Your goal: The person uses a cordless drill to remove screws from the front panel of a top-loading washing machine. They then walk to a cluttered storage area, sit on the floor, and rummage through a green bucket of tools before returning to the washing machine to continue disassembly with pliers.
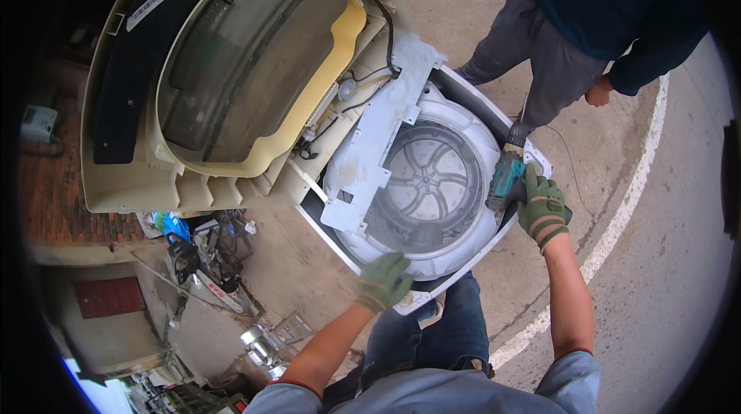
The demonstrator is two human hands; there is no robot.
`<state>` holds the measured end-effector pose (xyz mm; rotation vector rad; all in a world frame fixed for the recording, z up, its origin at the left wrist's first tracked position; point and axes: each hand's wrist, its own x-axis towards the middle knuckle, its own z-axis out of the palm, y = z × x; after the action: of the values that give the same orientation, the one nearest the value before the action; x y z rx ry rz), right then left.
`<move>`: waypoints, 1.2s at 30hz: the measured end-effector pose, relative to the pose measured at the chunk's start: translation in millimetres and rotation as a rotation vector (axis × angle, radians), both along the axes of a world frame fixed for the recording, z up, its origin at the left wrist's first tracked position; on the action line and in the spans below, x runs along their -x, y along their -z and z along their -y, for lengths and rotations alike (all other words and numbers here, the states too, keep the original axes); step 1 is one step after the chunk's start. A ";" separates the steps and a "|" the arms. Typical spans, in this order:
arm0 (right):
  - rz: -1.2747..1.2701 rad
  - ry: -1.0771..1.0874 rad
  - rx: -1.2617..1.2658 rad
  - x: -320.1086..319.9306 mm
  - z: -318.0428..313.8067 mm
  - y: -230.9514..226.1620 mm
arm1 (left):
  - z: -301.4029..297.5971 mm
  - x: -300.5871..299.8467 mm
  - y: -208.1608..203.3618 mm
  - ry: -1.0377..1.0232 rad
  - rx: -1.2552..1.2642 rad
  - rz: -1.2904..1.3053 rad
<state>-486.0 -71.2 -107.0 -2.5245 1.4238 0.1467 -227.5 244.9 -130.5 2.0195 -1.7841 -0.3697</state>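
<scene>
In front of me stands a top-loading washing machine [512, 98] with its top cover [131, 190] tipped up and over to the left. Inside the cabinet the white tub ring [482, 140] surrounds the metal drum [427, 179]. My right hand [542, 206], in a green glove, grips a teal cordless drill [505, 175] at the cabinet's right edge, its long bit pointing away from me. My left hand [384, 283], also gloved, rests on the near rim with fingers stretched out and holds nothing. A pale metal plate [378, 144] lies across the tub's left side.
A person [571, 28] in a dark top and grey trousers stands at the far right. Black wiring [386, 20] runs along the raised cover. Scrap parts [224, 252] lie on the ground at left. A white painted line [617, 236] curves along the pavement at right.
</scene>
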 end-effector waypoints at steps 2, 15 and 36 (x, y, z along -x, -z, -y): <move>0.081 0.036 -0.032 3.7 -0.2 1.0 | 3.4 -0.2 -2.2 0.009 -0.003 0.010; 0.880 0.197 -0.423 -47.1 -108.7 -83.3 | 48.1 -43.2 -80.5 0.071 -0.083 -0.297; 1.528 0.235 -0.466 -275.7 -162.3 -1.6 | 207.7 -246.2 -137.4 -0.284 -0.316 0.629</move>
<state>-210.3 91.0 -105.4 -1.2872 0.7770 -1.0818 18.7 37.2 6.9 2.8014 -1.8048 0.0989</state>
